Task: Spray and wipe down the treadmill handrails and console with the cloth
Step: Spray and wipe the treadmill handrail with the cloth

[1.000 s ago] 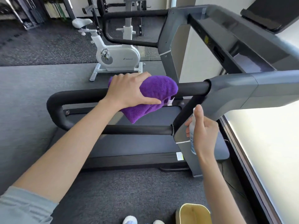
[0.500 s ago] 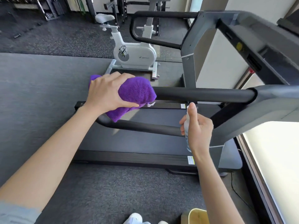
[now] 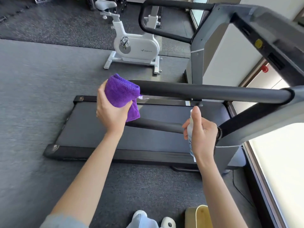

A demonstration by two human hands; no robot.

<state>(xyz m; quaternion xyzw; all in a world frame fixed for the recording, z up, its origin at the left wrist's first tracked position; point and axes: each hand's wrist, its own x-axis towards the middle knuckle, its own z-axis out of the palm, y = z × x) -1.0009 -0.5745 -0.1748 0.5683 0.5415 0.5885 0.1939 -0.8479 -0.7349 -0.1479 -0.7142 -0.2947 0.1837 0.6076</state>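
Treadmill near handrail (image 3: 213,94), a black padded bar, is mid-wipe; far rail and console look untouched.
Left hand (image 3: 111,111) grips the folded purple cloth (image 3: 121,94) at the rail's end; right hand (image 3: 203,135) clasps a clear spray bottle (image 3: 190,129) just below.

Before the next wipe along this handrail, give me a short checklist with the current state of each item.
1. Cloth in hand: ok. The left hand grips the purple cloth.
2. Cloth on the rail: ok. It sits at the rounded end of the near handrail.
3. Spray bottle in hand: ok. The right hand holds the spray bottle with a finger on its top.
4. Nozzle aimed at the rail: cannot tell; the hand hides the nozzle's direction.
5. Rail path free: ok. Nothing rests on the handrail between cloth and console end.
6. Rail already wet: cannot tell; no spray film shows.
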